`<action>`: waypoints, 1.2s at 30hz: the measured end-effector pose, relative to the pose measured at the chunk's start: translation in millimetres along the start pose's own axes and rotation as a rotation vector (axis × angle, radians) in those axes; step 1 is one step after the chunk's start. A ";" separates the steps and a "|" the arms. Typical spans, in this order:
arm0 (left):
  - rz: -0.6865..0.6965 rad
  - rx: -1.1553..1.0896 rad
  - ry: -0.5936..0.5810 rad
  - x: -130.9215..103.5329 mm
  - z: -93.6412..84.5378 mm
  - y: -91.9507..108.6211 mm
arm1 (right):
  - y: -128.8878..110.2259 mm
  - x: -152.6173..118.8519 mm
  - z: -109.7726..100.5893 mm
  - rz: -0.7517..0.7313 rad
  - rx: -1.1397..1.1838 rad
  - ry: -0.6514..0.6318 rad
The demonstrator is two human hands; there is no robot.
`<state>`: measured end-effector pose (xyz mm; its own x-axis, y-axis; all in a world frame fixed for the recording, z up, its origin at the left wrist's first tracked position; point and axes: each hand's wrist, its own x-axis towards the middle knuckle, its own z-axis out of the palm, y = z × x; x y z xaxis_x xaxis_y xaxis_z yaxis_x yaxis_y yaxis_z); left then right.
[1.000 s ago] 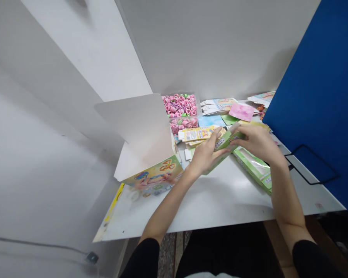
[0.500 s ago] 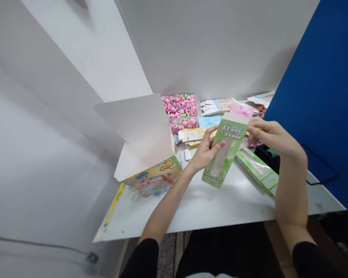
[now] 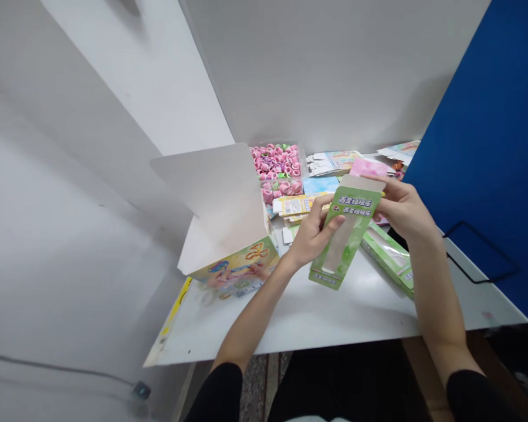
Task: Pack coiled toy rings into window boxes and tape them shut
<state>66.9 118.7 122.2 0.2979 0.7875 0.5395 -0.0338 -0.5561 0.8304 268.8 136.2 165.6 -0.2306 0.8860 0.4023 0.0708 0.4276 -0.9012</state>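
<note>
A green cardboard box point(image 3: 347, 246) with a clear window and white lettering is tilted above the table. My left hand point(image 3: 314, 231) grips it by its left side, thumb on the front. At its upper end, flaps stand out and a pink sheet point(image 3: 369, 168) shows behind them. My right hand point(image 3: 405, 208) is closed at the box's upper right corner, fingers on the flap; part of the fingers is hidden. Beneath the right forearm lies a second green window box point(image 3: 388, 258).
A large open carton point(image 3: 229, 225) with a raised lid stands left on the white table point(image 3: 299, 319). Behind are a clear bin of pink and green rings point(image 3: 276, 163), yellow boxes point(image 3: 294, 205) and flat printed cards point(image 3: 337, 161). A blue panel point(image 3: 488, 176) borders the right.
My right hand has closed in on the top of the green box, fingers now at its flap. The box has turned slightly, and its upper opening shows more.
</note>
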 end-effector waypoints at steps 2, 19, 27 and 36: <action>0.003 0.018 0.029 -0.2 -3.1 1.3 | -2.5 -2.2 4.0 -0.047 -0.058 0.031; -0.006 0.116 -0.012 -0.2 -17.2 8.3 | 4.0 1.4 27.5 -0.145 -0.115 0.203; -0.027 0.007 -0.003 1.2 -9.3 9.8 | 3.3 -0.9 31.2 -0.214 -0.112 0.324; -0.050 0.012 0.007 1.9 -8.1 6.7 | 11.2 2.4 30.5 -0.287 0.039 0.330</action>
<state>59.5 118.6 129.9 0.2922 0.8162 0.4984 -0.0072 -0.5193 0.8546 239.5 137.6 151.5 0.0870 0.7447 0.6617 0.0109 0.6635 -0.7481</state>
